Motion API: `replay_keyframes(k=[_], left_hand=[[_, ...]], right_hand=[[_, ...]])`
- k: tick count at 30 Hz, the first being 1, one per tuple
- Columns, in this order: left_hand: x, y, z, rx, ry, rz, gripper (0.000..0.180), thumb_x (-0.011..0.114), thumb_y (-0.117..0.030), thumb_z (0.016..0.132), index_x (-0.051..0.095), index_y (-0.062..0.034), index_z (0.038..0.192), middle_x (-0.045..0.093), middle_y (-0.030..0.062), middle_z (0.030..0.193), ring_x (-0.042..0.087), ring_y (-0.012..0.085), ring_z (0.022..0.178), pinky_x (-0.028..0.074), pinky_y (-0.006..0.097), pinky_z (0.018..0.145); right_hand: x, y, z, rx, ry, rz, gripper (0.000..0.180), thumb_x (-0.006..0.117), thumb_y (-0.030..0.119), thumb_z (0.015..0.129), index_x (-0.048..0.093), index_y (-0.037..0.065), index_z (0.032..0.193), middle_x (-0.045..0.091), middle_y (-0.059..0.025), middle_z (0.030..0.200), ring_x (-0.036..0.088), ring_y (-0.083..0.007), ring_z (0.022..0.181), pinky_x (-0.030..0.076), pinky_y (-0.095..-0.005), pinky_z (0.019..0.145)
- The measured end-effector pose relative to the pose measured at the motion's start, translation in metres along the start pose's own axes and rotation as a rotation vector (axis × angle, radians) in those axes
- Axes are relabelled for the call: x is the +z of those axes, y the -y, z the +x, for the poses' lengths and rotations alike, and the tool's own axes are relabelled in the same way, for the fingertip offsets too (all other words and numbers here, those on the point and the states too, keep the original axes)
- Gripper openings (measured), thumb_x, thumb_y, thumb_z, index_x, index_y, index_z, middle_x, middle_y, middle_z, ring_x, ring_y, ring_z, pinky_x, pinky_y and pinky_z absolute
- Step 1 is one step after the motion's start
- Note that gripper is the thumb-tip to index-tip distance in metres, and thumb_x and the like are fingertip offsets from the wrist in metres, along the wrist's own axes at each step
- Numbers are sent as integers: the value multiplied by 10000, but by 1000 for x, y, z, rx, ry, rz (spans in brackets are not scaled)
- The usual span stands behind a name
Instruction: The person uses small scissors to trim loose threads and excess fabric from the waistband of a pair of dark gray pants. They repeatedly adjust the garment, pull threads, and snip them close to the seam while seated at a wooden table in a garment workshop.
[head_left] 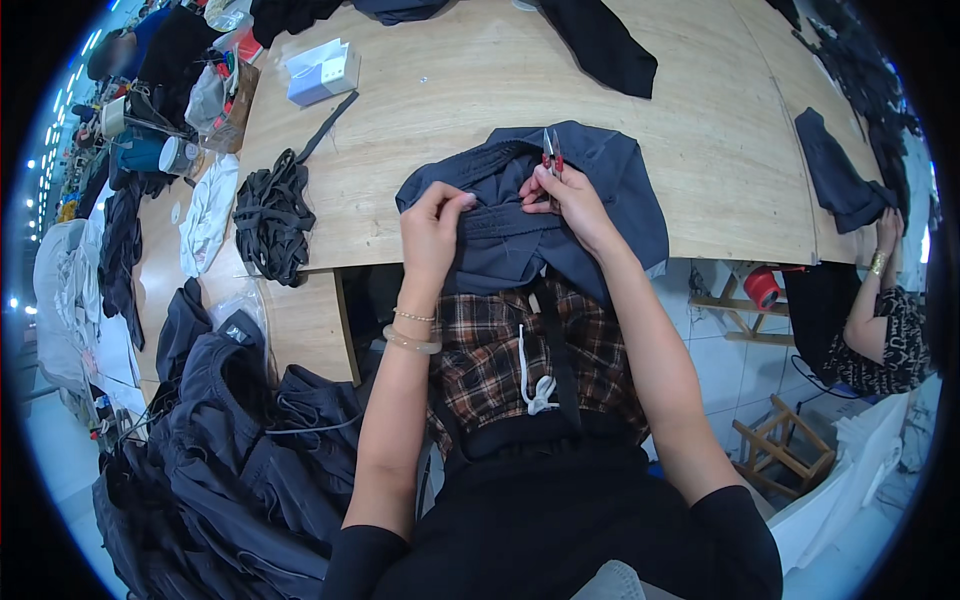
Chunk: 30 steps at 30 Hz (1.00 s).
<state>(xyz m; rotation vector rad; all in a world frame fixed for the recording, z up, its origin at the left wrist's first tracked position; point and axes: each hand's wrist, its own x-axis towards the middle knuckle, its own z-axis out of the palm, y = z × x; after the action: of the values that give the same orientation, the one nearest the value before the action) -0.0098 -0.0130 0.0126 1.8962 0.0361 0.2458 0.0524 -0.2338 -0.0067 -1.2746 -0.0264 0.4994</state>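
Thread-trimming step, by the look of it. Dark blue garment (560,200) lies bunched at near edge of wooden table (700,130), partly draped over it toward lap. Left hand (432,222) pinches waistband fold, fingers closed on cloth. Right hand (570,195) grips small red-handled snips (551,158), points up, above fabric. Next move likely needs fold held taut and blades set on loose thread only — not seam. Thread itself too fine to see; blade gap unclear; garment's lower part hidden behind hands.

A pale wooden counter (450,110) carries a dark blue garment (600,190) at centre, black straps (272,215) at left, a white box (322,72) upper left.
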Motion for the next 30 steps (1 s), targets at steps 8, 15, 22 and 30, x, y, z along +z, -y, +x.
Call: replay_keyframes(k=[8,15,22,30], left_hand=[[28,-58,-40,150,-111,389,260,795,-127,856,628,8,1002,642,105,897,645,224,818,517,336,748],[49,-18,-29,99,-179,502,371,840,-133,771,625,-4,1044,618,124,1000,630,308,918,518,392,809],[47,-14,-29,178,-194,650,233,800,-102,810,630,-21,947,646,123,903,645,348,840,520,426,761],[3,1,-6,-345,-23,-297,240,645,-191,1005,583,36,959,730,103,857,690,142,792,545,305,722]], right_hand=[[-2,-5,2,-8,-24,-31,287,531,295,1074,598,18,1037,662,-85,920,663,-141,818,592,-278,753],[5,-7,3,-24,-66,-57,272,541,278,1069,605,15,1044,660,-73,921,657,-130,815,585,-269,745],[5,-7,5,-20,-63,-80,271,551,267,1062,608,3,1045,658,-79,916,656,-133,800,588,-272,742],[5,-5,4,-18,-59,-64,282,554,276,1062,610,0,1036,658,-82,913,658,-133,793,593,-274,741]])
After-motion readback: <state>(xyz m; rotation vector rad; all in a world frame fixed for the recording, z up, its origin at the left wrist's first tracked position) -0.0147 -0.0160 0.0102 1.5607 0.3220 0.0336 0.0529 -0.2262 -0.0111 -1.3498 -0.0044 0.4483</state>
